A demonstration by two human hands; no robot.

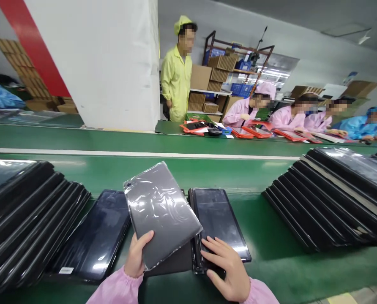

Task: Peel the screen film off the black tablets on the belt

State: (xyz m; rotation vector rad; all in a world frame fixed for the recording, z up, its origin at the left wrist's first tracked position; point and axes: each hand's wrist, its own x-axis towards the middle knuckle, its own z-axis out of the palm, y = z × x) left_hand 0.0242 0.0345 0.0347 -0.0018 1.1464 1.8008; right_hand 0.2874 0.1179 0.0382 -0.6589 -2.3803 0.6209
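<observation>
My left hand (pixel 137 255) grips the lower left edge of a grey tablet (pixel 163 211) in clear plastic film, thumb on its back, a camera lens showing at the upper left corner. The tablet is tilted above the bench. Spread over the lower part of a dark-screened tablet (pixel 218 219) in an open black folio case is my right hand (pixel 228 268), fingers apart. The case's black flap (pixel 172 264) shows partly beneath the grey tablet. To the left lies another dark tablet (pixel 95 236) with a small white label near its lower edge.
Tall leaning stacks of black-cased tablets stand at the left (pixel 26 223) and right (pixel 331 202) on the green bench (pixel 255 270). Behind runs a white strip (pixel 137 153). Across it, several seated workers handle red-edged items; a person in yellow (pixel 177 80) stands by a white pillar (pixel 121 63).
</observation>
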